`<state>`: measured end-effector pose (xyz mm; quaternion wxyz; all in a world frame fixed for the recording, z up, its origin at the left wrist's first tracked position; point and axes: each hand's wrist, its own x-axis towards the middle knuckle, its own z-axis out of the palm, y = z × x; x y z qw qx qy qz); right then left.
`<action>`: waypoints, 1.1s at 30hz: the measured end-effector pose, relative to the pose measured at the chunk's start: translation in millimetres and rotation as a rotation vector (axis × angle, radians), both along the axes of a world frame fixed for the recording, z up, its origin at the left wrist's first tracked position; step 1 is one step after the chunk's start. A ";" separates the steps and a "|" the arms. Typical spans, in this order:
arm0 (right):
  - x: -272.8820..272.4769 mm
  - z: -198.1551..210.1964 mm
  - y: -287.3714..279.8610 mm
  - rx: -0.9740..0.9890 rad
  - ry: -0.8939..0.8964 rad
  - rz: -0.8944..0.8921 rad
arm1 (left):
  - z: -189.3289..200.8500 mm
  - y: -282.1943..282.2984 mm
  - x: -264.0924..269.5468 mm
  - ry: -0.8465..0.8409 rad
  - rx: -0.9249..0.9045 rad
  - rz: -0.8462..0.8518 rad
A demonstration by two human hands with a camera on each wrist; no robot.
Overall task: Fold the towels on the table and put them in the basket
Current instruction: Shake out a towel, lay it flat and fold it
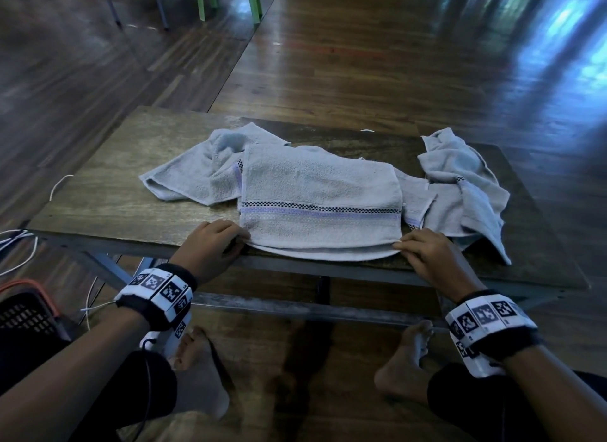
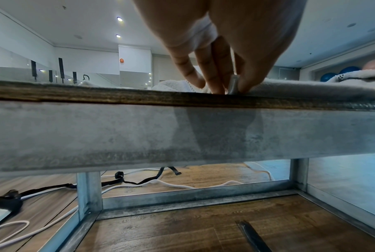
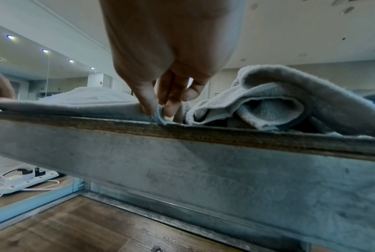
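Observation:
A grey towel (image 1: pixel 320 191) with a purple and checkered band lies folded over itself at the table's near edge. My left hand (image 1: pixel 241 241) pinches its near left corner and my right hand (image 1: pixel 401 244) pinches its near right corner. In the left wrist view the fingertips (image 2: pixel 216 85) and thumb squeeze the towel's edge (image 2: pixel 301 89) against the tabletop. The right wrist view shows my thumb and fingers (image 3: pixel 149 105) nipping the towel corner (image 3: pixel 160 117). The black basket (image 1: pixel 24 305) with an orange rim sits on the floor at lower left.
Two more grey towels lie crumpled on the wooden table (image 1: pixel 108 195): one (image 1: pixel 193 172) at the left, partly under the folded one, another (image 1: pixel 466 185) at the right, draping over the near edge. White cables (image 1: pixel 19 251) and a power strip (image 3: pixel 20 182) lie on the floor.

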<state>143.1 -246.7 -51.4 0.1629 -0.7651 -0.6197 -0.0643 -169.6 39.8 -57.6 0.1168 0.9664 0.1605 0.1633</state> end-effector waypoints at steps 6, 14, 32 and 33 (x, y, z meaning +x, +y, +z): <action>-5.1 7.3 -1.2 0.053 0.012 0.000 | 1.4 0.4 -0.3 -0.022 -0.081 -0.023; -13.1 17.5 -4.7 0.123 0.069 -0.081 | 16.2 -0.2 3.3 -0.140 -0.087 -0.014; -31.4 233.2 -13.9 0.710 -0.011 -0.117 | 235.5 -5.7 -12.7 -0.694 0.123 -0.023; -33.6 241.7 -14.8 0.738 -0.013 -0.104 | 244.3 -5.8 -13.3 -0.707 0.128 -0.039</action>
